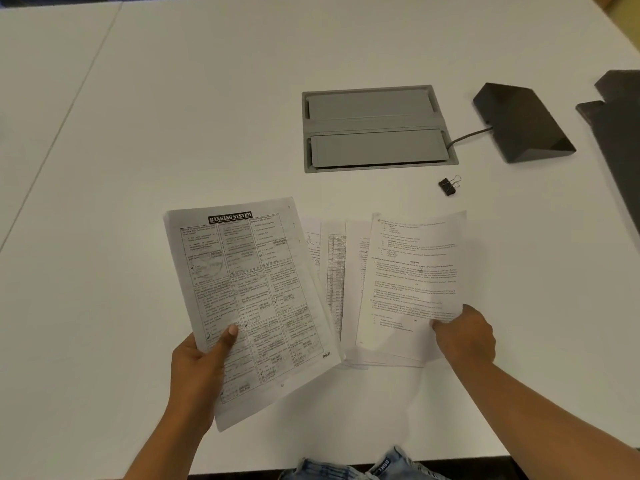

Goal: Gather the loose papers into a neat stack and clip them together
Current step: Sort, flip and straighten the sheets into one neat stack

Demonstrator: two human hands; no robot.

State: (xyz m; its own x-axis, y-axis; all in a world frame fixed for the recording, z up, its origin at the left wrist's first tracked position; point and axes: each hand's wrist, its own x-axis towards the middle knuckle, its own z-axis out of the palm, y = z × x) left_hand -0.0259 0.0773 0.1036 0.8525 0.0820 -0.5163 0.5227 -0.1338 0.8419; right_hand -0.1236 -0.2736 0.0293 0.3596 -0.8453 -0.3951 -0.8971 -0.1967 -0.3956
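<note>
My left hand (pixel 199 362) grips the "Banking System" sheet (pixel 247 303) at its lower left edge, thumb on top, sheet tilted and lifted over the white table (pixel 173 116). My right hand (pixel 464 336) pinches the right edge of a text page (pixel 412 282), thumb on top, fingers beneath. That page lies over the fanned loose papers (pixel 334 271), which lie between the two hands; the left sheet overlaps their left side. The binder clip (pixel 449 185) sits on the table beyond the papers, well apart, near the grey recessed cable hatch (pixel 377 128). A dark wedge-shaped device (pixel 523 123) with a cable stands right of the hatch.
</note>
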